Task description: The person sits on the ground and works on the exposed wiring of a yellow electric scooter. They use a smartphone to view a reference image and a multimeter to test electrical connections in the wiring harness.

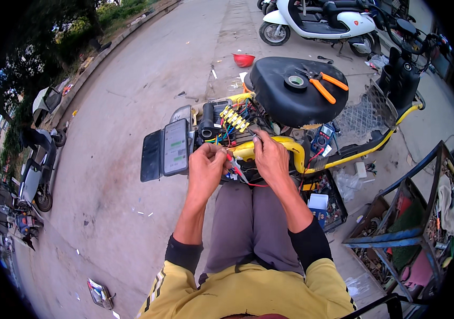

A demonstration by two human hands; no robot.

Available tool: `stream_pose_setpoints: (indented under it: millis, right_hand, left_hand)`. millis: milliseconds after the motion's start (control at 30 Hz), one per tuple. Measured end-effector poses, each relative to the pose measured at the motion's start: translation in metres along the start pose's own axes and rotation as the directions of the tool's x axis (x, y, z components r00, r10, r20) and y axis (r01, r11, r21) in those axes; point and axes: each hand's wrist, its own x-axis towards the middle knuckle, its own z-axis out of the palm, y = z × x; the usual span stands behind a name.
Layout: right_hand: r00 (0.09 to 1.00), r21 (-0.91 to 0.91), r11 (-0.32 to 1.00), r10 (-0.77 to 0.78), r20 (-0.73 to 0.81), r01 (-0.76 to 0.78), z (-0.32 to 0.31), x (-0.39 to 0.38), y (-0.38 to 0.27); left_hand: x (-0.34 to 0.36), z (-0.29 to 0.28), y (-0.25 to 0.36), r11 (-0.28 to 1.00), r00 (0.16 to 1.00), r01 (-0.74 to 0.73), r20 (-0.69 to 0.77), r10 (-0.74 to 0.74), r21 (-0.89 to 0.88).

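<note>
My left hand [207, 166] has its fingers closed on a slim red-and-grey test probe [236, 169], and a thin red wire trails from it. My right hand [270, 158] pinches at the yellow frame [285, 142] of an electric scooter; what its fingertips hold is too small to make out. Just beyond the hands, a yellow terminal strip [234, 118] sits among coloured wires in the scooter's opened body. A multimeter [322, 138] with a red lead lies on the scooter to the right. Left of the wiring, a phone [176, 147] in an open dark case shows a lit screen.
The black scooter seat [274, 87] carries orange-handled pliers [324, 90] and a tape roll [296, 82]. A parts box [327, 202] and a metal rack [391, 236] of scraps stand at right. Beyond are a red bowl-like object [244, 59] and a white scooter [317, 25]; another scooter [40, 173] stands left.
</note>
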Motion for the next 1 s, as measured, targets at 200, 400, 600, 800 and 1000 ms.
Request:
stream_pose_setpoints:
  millis: [200, 400, 600, 800, 1000]
  right_hand:
    - [0.997, -0.093, 0.995, -0.053, -0.049, 0.048, 0.008, 0.006, 0.002]
    - [0.996, -0.081, 0.995, -0.070, -0.062, 0.065, 0.010, 0.011, 0.003]
    - [0.992, -0.112, 0.991, -0.081, -0.101, 0.070, 0.013, 0.012, 0.009]
    - [0.977, -0.102, 0.984, -0.159, -0.139, 0.146, 0.023, 0.010, 0.012]
    - [0.981, -0.114, 0.984, -0.148, -0.126, 0.133, 0.016, 0.011, 0.010]
  left_hand:
    - [0.000, -0.001, -0.006, 1.000, 1.000, 0.001, -0.006, -0.001, -0.012]
    - [0.001, -0.002, -0.007, 1.000, 1.000, 0.005, -0.009, -0.005, -0.003]
    - [0.001, -0.001, -0.007, 1.000, 1.000, -0.022, -0.012, 0.022, 0.020]
    - [0.001, -0.007, -0.014, 0.998, 0.999, -0.040, -0.016, 0.041, 0.053]
    - [0.000, -0.002, -0.006, 0.994, 0.999, -0.050, 0.009, 0.049, 0.097]
